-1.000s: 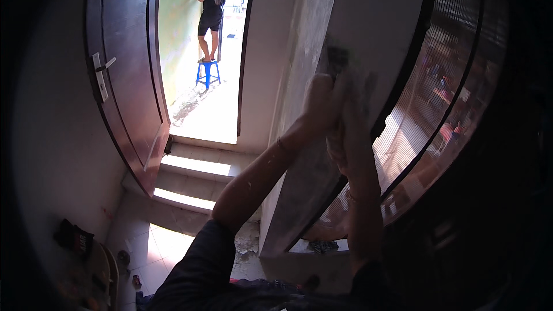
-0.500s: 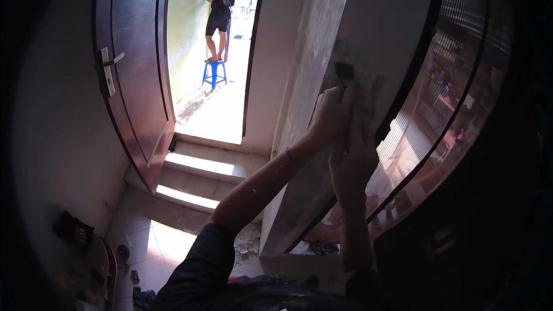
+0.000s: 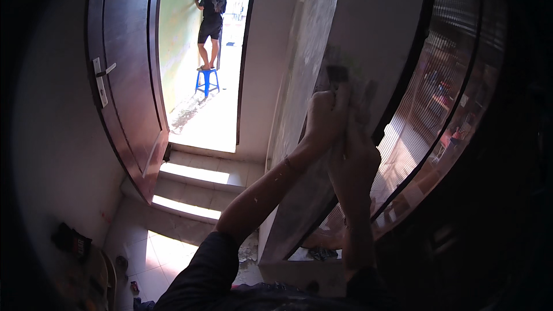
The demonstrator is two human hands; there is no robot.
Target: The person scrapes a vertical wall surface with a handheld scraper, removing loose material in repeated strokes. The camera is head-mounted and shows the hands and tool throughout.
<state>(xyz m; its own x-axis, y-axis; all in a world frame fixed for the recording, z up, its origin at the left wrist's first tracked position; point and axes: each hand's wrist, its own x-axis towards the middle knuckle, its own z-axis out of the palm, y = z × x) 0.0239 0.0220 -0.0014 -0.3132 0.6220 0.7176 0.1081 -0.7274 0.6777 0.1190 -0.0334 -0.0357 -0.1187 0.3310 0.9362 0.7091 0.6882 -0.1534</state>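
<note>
Both my arms reach up to the narrow grey wall strip (image 3: 383, 29) beside the window. My left hand (image 3: 324, 116) is closed, fingers curled around what looks like a scraper (image 3: 338, 73) with a dark, square-ended blade. The blade lies against the wall, just above my fingers. Close below and to the right, my right hand (image 3: 352, 158) is wrapped round the lower part of the same tool. Its handle is mostly hidden by my hands. Dark smudges and faint green patches mark the wall around the blade.
A brown door (image 3: 129, 75) stands open at the left. Tiled steps (image 3: 199, 179) lead up to a bright doorway. Outside, a person (image 3: 212, 17) stands on a blue stool (image 3: 207, 80), one hand on a green wall. A dark-framed ribbed window (image 3: 429, 115) is at right.
The view has shifted slightly, so the doorway and stool sit lower and farther left. Both hands stay on the scraper at the wall, with only a small shift in their position.
</note>
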